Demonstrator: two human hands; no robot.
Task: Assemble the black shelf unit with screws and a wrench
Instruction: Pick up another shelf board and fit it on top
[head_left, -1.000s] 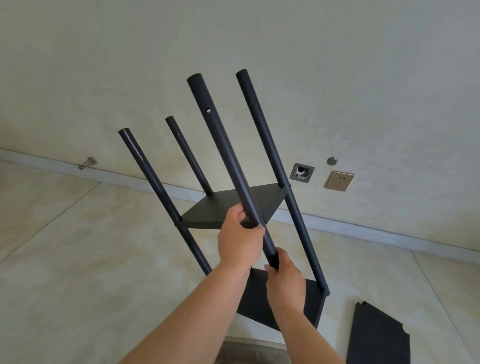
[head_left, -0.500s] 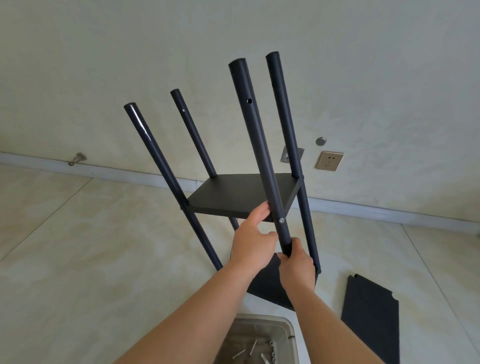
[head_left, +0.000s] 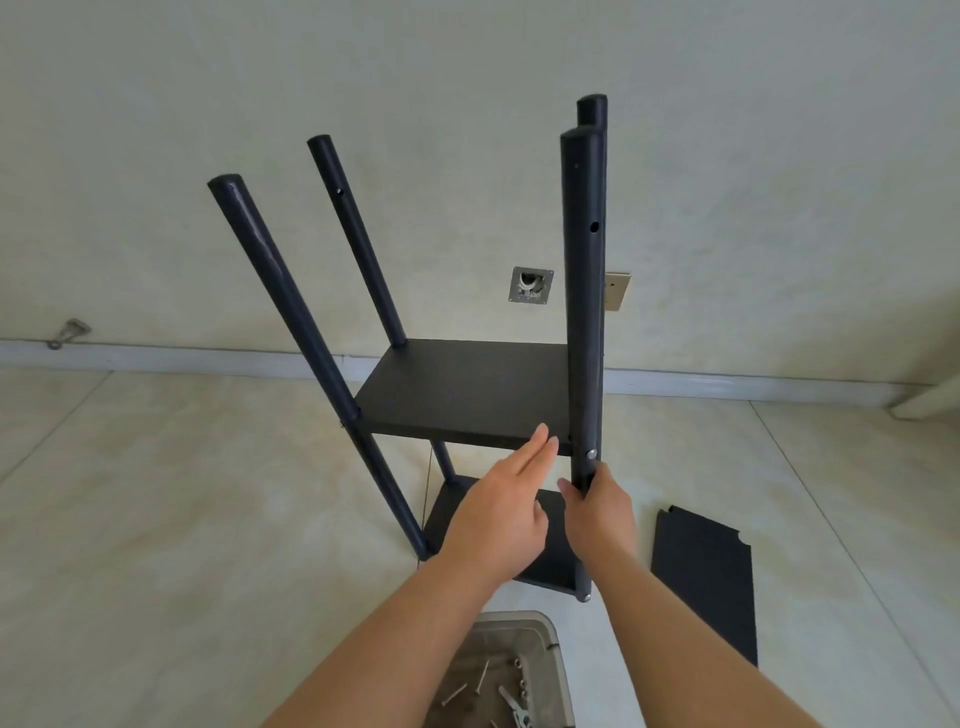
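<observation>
Tiled floor, black shelf unit (head_left: 467, 395), four posts, two boards fitted

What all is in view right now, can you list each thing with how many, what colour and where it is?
shelf unit: one, black, four poles and two boards fitted, standing on the floor in the middle
loose shelf board: one, black, flat on the floor at right
tray: one, grey-beige, at the bottom edge near the person
screws: several, silver, inside the tray
open wall box: one, metal-framed, on the wall behind the unit
wall socket: one, beige, on the wall, partly behind the near right pole
door stop: one, metal, low on the wall at left
left hand: fingers straight, by the upper board's front edge
right hand: grip around the near right pole
</observation>
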